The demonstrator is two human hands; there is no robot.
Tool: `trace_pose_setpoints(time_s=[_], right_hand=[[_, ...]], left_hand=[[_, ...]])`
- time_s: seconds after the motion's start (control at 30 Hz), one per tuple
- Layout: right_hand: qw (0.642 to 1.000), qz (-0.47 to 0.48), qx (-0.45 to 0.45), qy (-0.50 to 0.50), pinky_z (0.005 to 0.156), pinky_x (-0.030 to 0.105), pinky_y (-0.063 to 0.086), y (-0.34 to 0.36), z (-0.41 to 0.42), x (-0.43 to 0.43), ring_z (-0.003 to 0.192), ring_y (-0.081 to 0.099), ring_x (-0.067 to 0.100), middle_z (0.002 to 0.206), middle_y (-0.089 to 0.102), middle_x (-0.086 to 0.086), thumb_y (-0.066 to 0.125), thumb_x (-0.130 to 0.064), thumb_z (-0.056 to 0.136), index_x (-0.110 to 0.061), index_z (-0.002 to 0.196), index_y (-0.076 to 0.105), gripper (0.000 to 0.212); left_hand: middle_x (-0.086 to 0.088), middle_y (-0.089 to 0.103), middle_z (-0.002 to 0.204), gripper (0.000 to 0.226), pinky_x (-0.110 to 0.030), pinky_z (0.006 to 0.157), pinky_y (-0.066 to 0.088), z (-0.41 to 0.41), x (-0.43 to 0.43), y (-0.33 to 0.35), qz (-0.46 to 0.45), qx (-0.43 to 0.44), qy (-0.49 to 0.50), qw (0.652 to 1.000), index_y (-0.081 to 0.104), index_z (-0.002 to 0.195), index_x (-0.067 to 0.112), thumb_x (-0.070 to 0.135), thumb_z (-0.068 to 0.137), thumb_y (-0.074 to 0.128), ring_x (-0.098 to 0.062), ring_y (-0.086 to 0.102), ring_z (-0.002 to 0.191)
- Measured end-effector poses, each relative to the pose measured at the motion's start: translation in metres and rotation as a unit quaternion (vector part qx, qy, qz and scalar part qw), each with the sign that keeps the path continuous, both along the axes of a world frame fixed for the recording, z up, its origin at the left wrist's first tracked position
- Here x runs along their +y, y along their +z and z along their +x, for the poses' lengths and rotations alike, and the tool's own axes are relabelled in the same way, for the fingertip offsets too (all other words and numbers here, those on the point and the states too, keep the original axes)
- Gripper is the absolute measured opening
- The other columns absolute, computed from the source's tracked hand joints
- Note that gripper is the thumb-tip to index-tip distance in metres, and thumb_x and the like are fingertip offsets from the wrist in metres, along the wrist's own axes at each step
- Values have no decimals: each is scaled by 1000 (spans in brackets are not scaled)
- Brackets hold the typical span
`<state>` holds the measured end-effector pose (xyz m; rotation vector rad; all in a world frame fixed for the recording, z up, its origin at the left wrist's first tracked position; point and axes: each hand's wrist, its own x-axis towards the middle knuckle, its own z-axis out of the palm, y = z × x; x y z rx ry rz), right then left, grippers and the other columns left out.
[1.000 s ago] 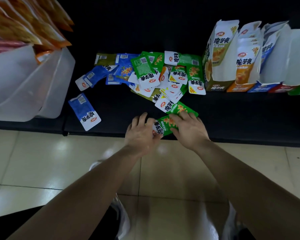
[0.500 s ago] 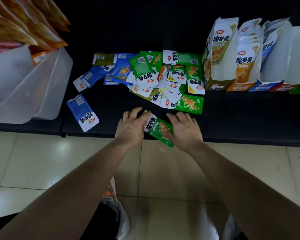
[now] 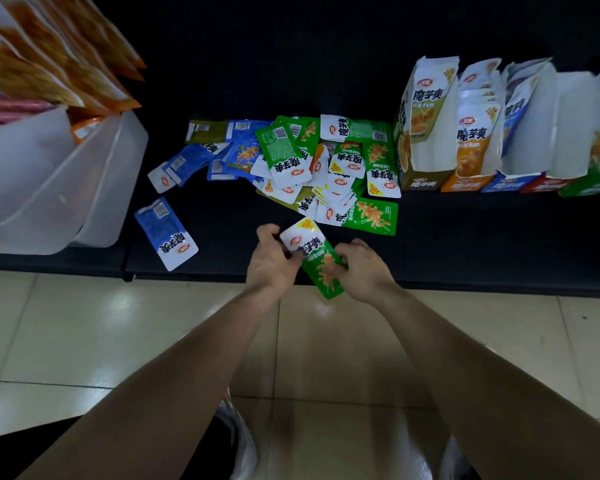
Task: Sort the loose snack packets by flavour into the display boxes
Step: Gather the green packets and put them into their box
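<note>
A green snack packet [image 3: 317, 259] with a white top is held between both hands at the shelf's front edge. My left hand [image 3: 272, 263] grips its white end, my right hand [image 3: 366, 270] its green side; it may be more than one packet stacked. Behind lies a heap of loose packets [image 3: 312, 164], green, blue and olive. Another green packet [image 3: 373, 216] lies flat just past my hands. Open display boxes stand at the right: an olive one [image 3: 425, 133], an orange one [image 3: 471, 147], then a blue one [image 3: 520, 112], a red and a green one.
A single blue packet [image 3: 167, 233] lies apart on the black shelf [image 3: 482, 244] at the left. A translucent plastic bin [image 3: 49, 181] with orange bags stands at the far left. Tiled floor [image 3: 118, 323] lies below the shelf edge.
Both hands pulled a green packet from the heap's front toward the shelf edge and turned it upright between them. Another green packet was left lying flat by the heap.
</note>
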<state>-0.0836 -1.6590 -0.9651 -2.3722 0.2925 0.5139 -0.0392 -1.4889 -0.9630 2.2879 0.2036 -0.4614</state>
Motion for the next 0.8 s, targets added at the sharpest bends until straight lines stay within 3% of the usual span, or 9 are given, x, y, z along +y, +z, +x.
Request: trace_pose_setpoints(time_s=[0.1, 0.2, 0.27, 0.33, 0.4, 0.53, 0.6, 0.7, 0.8], right_hand=[[993, 107, 2, -48, 67, 29, 38, 5, 6, -8, 86, 57, 19, 98, 57, 2, 60, -30, 98, -21, 92, 63, 11], [985, 157, -15, -73, 69, 27, 42, 13, 13, -10, 80, 58, 9, 89, 64, -8, 59, -29, 99, -26, 87, 66, 14], [990, 51, -78, -108, 84, 30, 45, 12, 18, -17, 101, 57, 15, 115, 60, -3, 57, -32, 99, -26, 108, 69, 16], [990, -94, -85, -55, 100, 40, 44, 9, 21, -28, 129, 46, 25, 145, 45, 2, 53, -34, 100, -24, 139, 54, 40], [985, -163, -53, 13, 107, 45, 39, 3, 20, -37, 139, 36, 28, 158, 31, 1, 49, -37, 100, -22, 151, 38, 54], [969, -237, -66, 15, 99, 46, 41, -10, 12, -38, 124, 43, 32, 136, 41, 8, 57, -44, 96, -18, 150, 37, 64], [967, -249, -60, -9, 98, 46, 40, -11, 12, -37, 121, 42, 32, 131, 41, 10, 64, -51, 90, -19, 143, 45, 65], [975, -214, -34, -43, 97, 45, 41, -3, 19, -42, 120, 45, 31, 128, 45, 9, 75, -56, 78, -17, 123, 53, 64], [992, -119, 17, -47, 85, 39, 46, 7, 23, -50, 100, 61, 26, 107, 63, 3, 77, -43, 81, -20, 115, 50, 49]], left_hand=[[7, 68, 97, 59, -36, 88, 54, 2, -7, 1, -126, 84, 36, 988, 45, 131, 18, 27, 84, 79, -13, 66, 94], [0, 75, 101, 22, -43, 92, 57, 3, -13, 0, -186, 96, 21, 978, 65, 105, 22, 18, 87, 76, -16, 72, 94], [3, 74, 100, 17, -40, 90, 57, 7, -11, 0, -174, 83, 37, 981, 65, 104, 24, 19, 90, 73, -15, 71, 94], [4, 71, 104, 18, -35, 87, 55, 10, -6, -1, -143, 78, 53, 985, 63, 110, 22, 23, 93, 68, -16, 68, 97], [5, 69, 102, 18, -33, 85, 54, 12, -2, -2, -120, 73, 69, 988, 61, 112, 21, 22, 94, 66, -16, 67, 98], [8, 68, 97, 19, -28, 73, 53, 14, -2, -3, -116, 58, 62, 990, 57, 109, 26, 18, 94, 64, -12, 67, 92], [5, 70, 97, 20, -28, 67, 54, 15, -6, -1, -131, 66, 72, 987, 58, 110, 24, 19, 92, 66, -14, 69, 88], [-2, 72, 98, 20, -38, 73, 61, 16, -11, -1, -138, 84, 98, 982, 59, 108, 21, 20, 90, 66, -20, 72, 87], [-4, 72, 99, 20, -40, 77, 60, 16, -12, -2, -123, 87, 111, 982, 61, 108, 19, 17, 89, 64, -21, 71, 86]])
